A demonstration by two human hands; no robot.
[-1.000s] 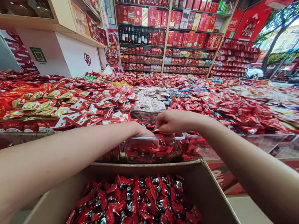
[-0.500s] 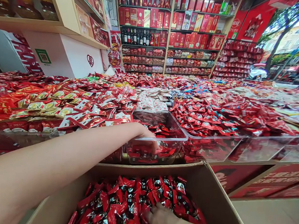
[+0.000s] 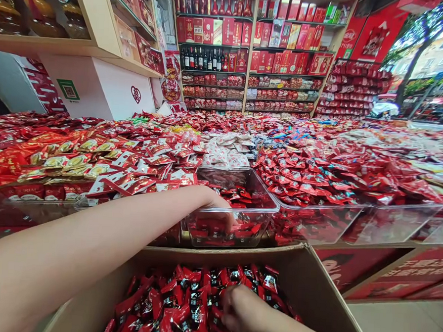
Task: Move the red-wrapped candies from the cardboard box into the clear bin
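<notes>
My left hand (image 3: 222,208) reaches over the rim of a clear plastic bin (image 3: 267,208) and hangs down inside it. Through the front wall I see its fingers blurred against the red wrapped candies (image 3: 238,192) in there; their grip does not show clearly. Below, a cardboard box (image 3: 308,284) holds a heap of similar red and black wrapped candies (image 3: 177,302). Down in that heap, my right hand (image 3: 242,308) is closed, its fingers curled round candies. How many it holds is hidden.
Bins heaped with red packets (image 3: 302,175) stand to the right, and gold and red packets (image 3: 73,160) to the left. White packets (image 3: 228,149) lie behind the bin. Shelves of bottles and gift boxes (image 3: 228,32) line the back. A cabinet (image 3: 97,45) overhangs the left.
My right hand has drawn its fingers together into a fist and risen slightly among the candies. My left hand stays in the bin, nearly unmoved. The view has tilted slightly.
</notes>
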